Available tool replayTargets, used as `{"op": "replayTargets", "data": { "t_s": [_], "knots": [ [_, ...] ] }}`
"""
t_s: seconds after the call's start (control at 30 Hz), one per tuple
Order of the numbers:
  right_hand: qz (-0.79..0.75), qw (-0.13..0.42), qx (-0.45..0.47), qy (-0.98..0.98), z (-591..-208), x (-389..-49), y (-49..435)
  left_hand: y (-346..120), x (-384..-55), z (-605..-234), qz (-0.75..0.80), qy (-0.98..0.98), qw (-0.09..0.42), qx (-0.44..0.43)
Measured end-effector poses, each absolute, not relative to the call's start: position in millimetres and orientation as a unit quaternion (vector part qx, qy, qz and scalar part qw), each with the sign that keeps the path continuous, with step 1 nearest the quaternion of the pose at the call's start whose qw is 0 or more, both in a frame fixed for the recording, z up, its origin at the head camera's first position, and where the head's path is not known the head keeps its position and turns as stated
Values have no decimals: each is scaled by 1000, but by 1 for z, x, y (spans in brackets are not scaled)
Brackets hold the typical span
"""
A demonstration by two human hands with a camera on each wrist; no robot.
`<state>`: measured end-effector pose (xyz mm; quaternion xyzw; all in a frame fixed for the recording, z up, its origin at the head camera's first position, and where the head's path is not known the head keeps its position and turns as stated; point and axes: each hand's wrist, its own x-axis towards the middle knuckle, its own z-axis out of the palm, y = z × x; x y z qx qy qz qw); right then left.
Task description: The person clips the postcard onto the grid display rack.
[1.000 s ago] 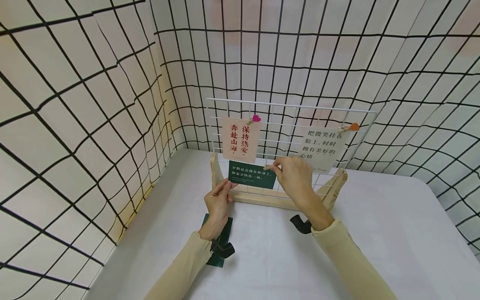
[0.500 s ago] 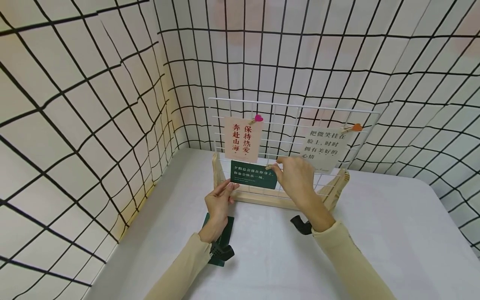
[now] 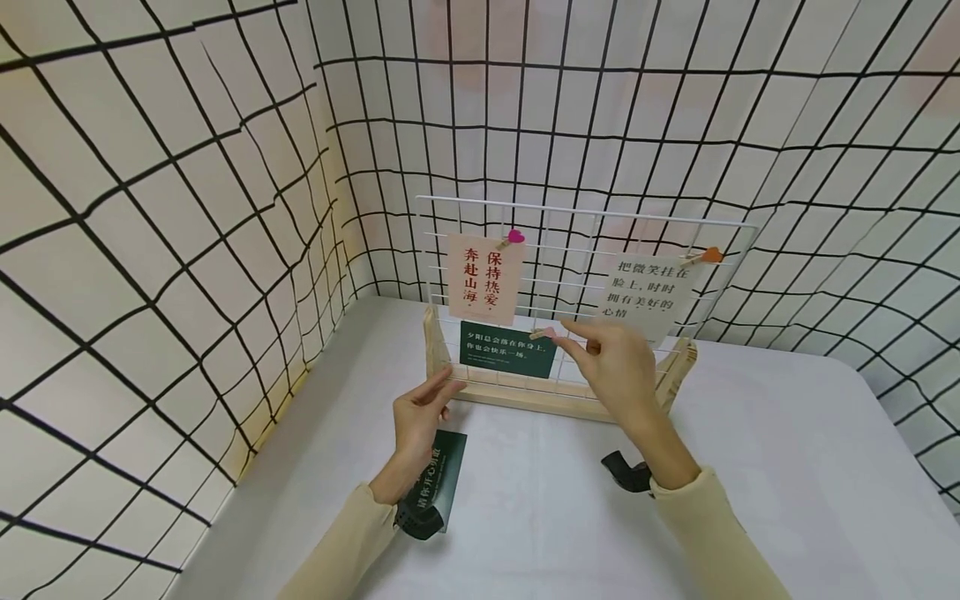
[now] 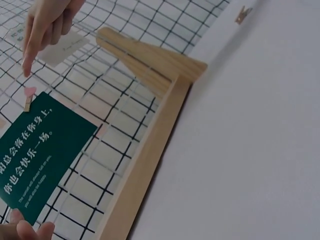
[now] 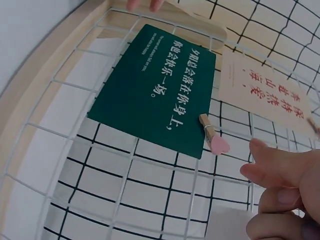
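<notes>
White table (image 3: 787, 467): spreads nearer me than my fingers, the widest room for drawing back.
Wire rack (image 3: 585, 210): upright ahead of my fingers, bare wires above my right fingertips.
Wooden base (image 3: 532, 402): its front edge runs right beside my left fingertips, easy to brush.
Right hand (image 3: 618, 367): thumb and forefinger parted, holding nothing.
Left hand (image 3: 416, 421): finger and thumb extended, gripping nothing, just off the green card's lower left corner.
White card (image 3: 648, 292): behind my right hand, partly hidden.
Pink card (image 3: 483, 283): up and left of my right fingertips.
Green card (image 3: 506, 352): on the rack, between my two sets of fingertips; clipping it looks all but finished, so I'd next ease both hands away.
Loose green card (image 3: 448, 475): partly hidden beneath my left wrist, likely the one to pick up after.
Heart clip (image 5: 218, 145): on the green card's edge, just left of my right fingertips, untouched.
</notes>
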<state>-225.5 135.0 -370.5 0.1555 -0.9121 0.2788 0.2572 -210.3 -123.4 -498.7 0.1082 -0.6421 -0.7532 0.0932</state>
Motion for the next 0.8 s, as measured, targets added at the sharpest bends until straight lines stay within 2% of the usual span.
{"op": "replayTargets", "data": {
  "t_s": [0.17, 0.37, 0.8],
  "knots": [
    [337, 239, 141, -900, -380, -216, 154, -133, -205, -498, -729, -673, 88, 92],
    [355, 190, 95, -910, -395, -198, 180, -155, -202, -498, -667, -740, 68, 42],
    [351, 95, 19, -931, -459, -154, 240, -207, -202, -509, -457, -889, 16, 8]
  ]
}}
